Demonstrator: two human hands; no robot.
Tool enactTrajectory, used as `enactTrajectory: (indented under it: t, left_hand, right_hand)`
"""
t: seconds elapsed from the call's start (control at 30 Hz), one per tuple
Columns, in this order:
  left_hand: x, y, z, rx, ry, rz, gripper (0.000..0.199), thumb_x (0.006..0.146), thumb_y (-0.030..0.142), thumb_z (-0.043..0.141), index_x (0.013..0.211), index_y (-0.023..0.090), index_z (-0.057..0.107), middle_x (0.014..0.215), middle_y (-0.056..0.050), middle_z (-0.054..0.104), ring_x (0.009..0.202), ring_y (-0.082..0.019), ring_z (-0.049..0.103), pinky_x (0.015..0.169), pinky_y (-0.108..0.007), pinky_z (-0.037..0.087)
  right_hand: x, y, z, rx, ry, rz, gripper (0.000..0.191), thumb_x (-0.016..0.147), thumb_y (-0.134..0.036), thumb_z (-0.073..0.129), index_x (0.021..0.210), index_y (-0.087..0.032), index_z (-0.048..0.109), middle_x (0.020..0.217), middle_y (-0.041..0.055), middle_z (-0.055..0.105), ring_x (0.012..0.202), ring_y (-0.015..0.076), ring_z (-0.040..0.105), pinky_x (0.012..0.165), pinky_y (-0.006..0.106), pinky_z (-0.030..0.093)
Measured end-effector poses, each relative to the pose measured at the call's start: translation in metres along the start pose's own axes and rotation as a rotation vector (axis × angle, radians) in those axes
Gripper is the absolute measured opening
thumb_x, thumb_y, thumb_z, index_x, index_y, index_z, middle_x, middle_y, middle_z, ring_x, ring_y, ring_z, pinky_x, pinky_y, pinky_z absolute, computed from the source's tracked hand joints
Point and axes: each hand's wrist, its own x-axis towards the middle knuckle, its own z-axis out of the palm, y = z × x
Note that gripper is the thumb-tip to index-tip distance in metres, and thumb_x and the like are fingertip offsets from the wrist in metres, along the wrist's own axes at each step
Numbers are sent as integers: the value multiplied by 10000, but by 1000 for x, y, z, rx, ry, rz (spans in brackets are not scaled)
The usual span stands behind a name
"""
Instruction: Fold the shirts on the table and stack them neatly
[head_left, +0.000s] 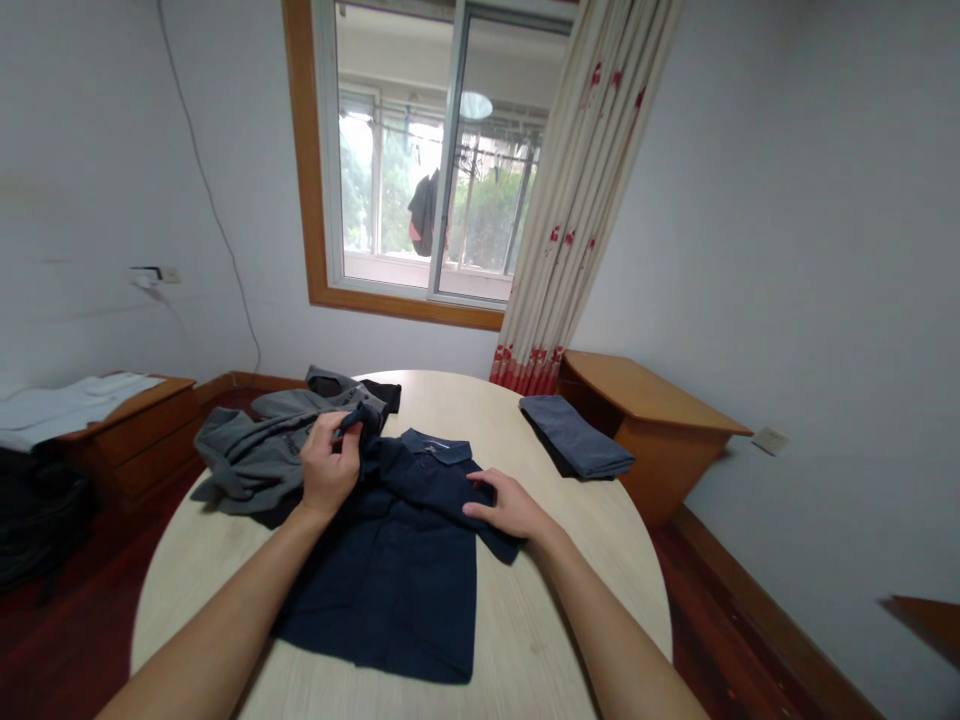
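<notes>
A navy collared shirt point(405, 570) lies front up on the round table, its collar pointing toward the window. My left hand point(330, 465) pinches a sleeve of the shirt and lifts it above the table at the shirt's left side. My right hand point(506, 503) rests at the other sleeve, thumb and fingers apart, touching the cloth; whether it grips any fabric is hard to make out. Just left of the shirt, partly behind my left hand, is a rumpled grey garment point(251, 455) with dark cloth under it.
On the right of the round table point(540, 620) sits a folded blue-grey garment point(577, 435) on a black one. A wooden desk point(652, 400) stands beyond that edge. To the left are a wooden drawer unit point(150, 430) and a black bag point(37, 510). A curtain point(570, 200) hangs behind.
</notes>
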Motion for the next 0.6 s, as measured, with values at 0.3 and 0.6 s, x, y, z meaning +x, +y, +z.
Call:
enactTrajectory:
  t: [0.3,0.6]
  left_hand:
    - [-4,-3,3,-30,-175,12,203,948,340,510,998,175,617,980,-78,681,951,-220,650,891,-360,520]
    - [-7,4,1,43,-870,-230,711,894,585,486,1434,125,438,1437,-187,509,1311,-302,506,1122,-464,367]
  right_hand:
    - [1,-11,2,-103,-72,11,307,747,-358,750,990,-177,704,852,38,667,766,187,603,706,297,447]
    - [0,-15,-13,315,120,55,193,764,-364,566,669,-198,535,583,-45,467,547,116,419,526,241,319]
